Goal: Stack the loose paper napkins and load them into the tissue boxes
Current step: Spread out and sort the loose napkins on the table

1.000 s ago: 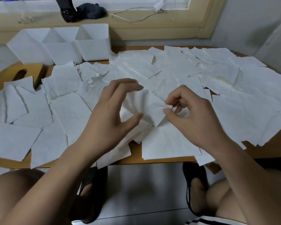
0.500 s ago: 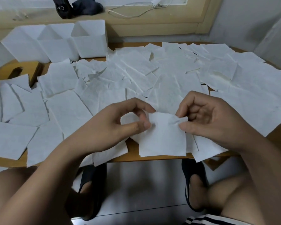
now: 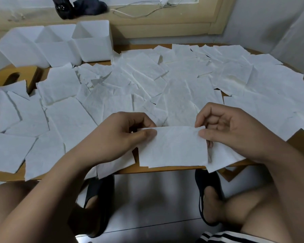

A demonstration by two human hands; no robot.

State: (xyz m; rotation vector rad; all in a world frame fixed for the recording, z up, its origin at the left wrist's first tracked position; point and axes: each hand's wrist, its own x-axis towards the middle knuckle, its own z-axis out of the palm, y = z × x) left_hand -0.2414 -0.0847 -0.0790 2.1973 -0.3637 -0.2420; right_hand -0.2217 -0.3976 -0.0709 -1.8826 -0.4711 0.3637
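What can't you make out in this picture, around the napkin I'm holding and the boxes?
- Head view: floors of the three white boxes, hidden by their own near walls; loaded or not is unclear.
- Held napkin: one sheet or several, too fine to tell; left hand and right hand cover its top corners.
- Wooden box: loose napkins cover its near side.

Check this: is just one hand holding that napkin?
No, the left hand and the right hand each pinch a top corner of the napkin.

napkins (image 3: 173, 146): white | boxes (image 3: 93, 44): white | table (image 3: 165, 170): tan wood | sandals (image 3: 206, 183): black
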